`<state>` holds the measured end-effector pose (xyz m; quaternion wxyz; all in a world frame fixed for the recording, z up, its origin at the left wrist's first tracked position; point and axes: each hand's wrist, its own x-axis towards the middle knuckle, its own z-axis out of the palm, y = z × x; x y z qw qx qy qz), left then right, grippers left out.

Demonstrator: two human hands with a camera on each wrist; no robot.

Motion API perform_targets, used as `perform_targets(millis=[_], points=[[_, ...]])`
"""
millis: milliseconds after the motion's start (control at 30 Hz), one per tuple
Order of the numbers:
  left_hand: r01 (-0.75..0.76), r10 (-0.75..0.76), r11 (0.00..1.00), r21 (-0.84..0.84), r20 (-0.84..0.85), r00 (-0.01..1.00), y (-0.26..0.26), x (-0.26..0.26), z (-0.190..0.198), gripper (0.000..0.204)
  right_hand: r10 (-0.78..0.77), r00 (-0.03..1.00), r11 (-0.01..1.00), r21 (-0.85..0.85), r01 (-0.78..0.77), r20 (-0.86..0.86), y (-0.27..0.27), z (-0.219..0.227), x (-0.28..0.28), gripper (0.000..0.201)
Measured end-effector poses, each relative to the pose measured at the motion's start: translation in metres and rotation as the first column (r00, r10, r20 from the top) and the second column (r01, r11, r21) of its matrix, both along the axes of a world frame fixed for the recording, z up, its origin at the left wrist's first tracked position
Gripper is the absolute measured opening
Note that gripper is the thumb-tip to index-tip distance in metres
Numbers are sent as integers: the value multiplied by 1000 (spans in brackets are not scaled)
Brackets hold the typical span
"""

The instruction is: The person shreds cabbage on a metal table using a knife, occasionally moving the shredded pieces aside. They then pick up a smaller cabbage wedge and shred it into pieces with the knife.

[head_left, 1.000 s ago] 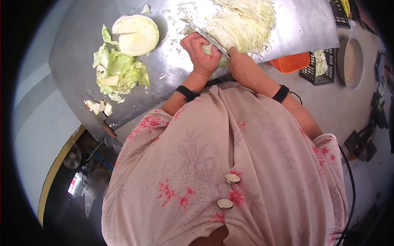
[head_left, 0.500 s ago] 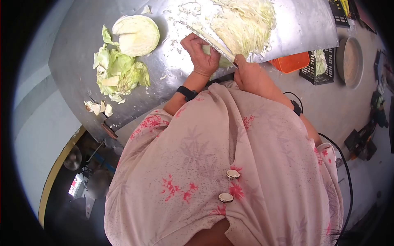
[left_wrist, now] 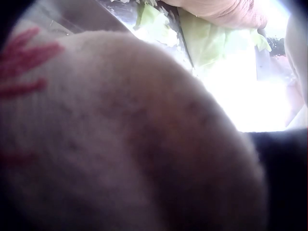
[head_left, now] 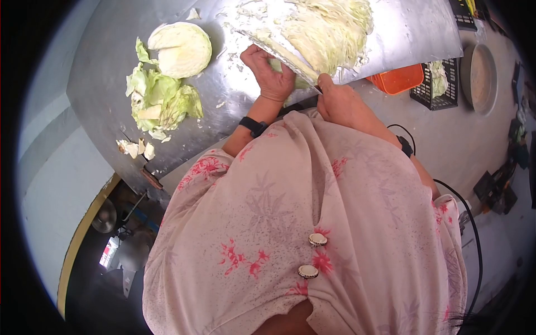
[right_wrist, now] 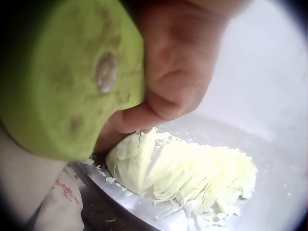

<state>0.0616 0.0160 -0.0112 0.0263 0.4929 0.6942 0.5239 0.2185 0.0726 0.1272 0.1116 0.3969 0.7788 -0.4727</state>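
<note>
In the head view the right hand (head_left: 341,104) grips a knife (head_left: 279,53) whose long blade lies against the cut side of a cabbage piece (head_left: 302,84). The knife's green handle (right_wrist: 82,77) fills the upper left of the right wrist view, with curled fingers (right_wrist: 168,96) round it. The left hand (head_left: 273,75) holds the cabbage piece from the left, fingers bent over it near the blade. Shredded cabbage (head_left: 335,33) lies heaped just beyond the blade. A sleeve covers most of the left wrist view, with pale green cabbage (left_wrist: 207,43) beneath the hand.
On the metal table (head_left: 106,84) lie a cut cabbage half (head_left: 184,53), loose outer leaves (head_left: 159,103) and stem scraps (head_left: 134,148). Beyond the table's right edge are an orange container (head_left: 397,79), a black crate (head_left: 446,97) and a round metal pan (head_left: 480,78).
The right hand has drawn back and to the right with the knife, mostly between the two earlier moments. The left hand has stayed on the cabbage piece. The head view has shifted slightly.
</note>
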Motion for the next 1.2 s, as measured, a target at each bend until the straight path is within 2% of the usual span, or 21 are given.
perform_targets(millis=[133, 333, 400, 633, 733, 933, 1033, 1133, 1200], points=[[-17, 17, 1000, 1, -4, 1000, 1, 1, -1, 35, 17, 999, 1000, 4, -17, -26, 2, -2, 1, 15], [-31, 31, 999, 16, 2, 1000, 3, 2, -2, 36, 49, 993, 996, -81, -40, 109, 6, 3, -1, 17], [-42, 42, 999, 0, -35, 998, 2, 1, -4, 37, 47, 997, 998, -45, -44, 68, 5, 0, -2, 17], [-33, 33, 999, -3, 16, 999, 1, 3, -6, 37, 50, 999, 998, -27, -50, 22, 5, -4, -8, 19], [-28, 28, 1000, 11, -7, 1000, 4, -2, -6, 38, 40, 989, 998, -47, -33, 145, 3, -3, -2, 21], [-31, 31, 1000, -3, -40, 999, 0, 1, -10, 35, 60, 998, 998, 7, -59, -15, 6, -9, -16, 18], [-30, 30, 1000, 8, -37, 999, 1, 0, -6, 33, 12, 998, 1000, 25, -11, -65, 6, -21, -18, 16], [-24, 24, 999, 21, 4, 1000, 3, -2, -4, 32, 105, 992, 994, -32, -104, 64, 14, -8, -17, 18], [-25, 25, 1000, 15, 26, 999, 2, 1, -4, 31, 87, 994, 996, -40, -84, 69, 11, -9, -5, 20]])
